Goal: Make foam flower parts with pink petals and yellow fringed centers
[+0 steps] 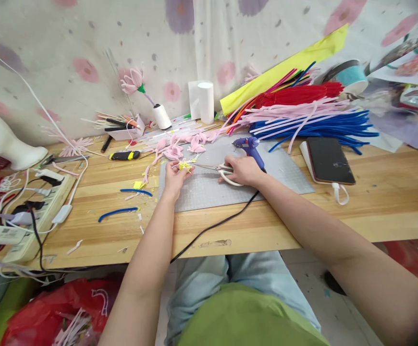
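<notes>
Over the left part of a grey cutting mat [202,199], my left hand [175,179] pinches a small bunch of yellow-tipped white flower stamens [185,166]. My right hand [243,170] is wrapped around the white handles of a pair of scissors [230,179]. The blades point left and their tips reach the yellow bunch; whether they touch it I cannot tell. Just behind my right hand lies a purple hot glue gun [250,148]. Pink fuzzy petals [173,150] lie in a pile beyond my left hand.
Pink, red and blue pipe cleaners [310,120] are heaped at the back right, near a phone [329,161] on a stand. A black cord [212,227] crosses the table's front. At left are a power strip [48,211], cables and a box cutter [124,155]. A pipe-cleaner flower [133,81] stands behind.
</notes>
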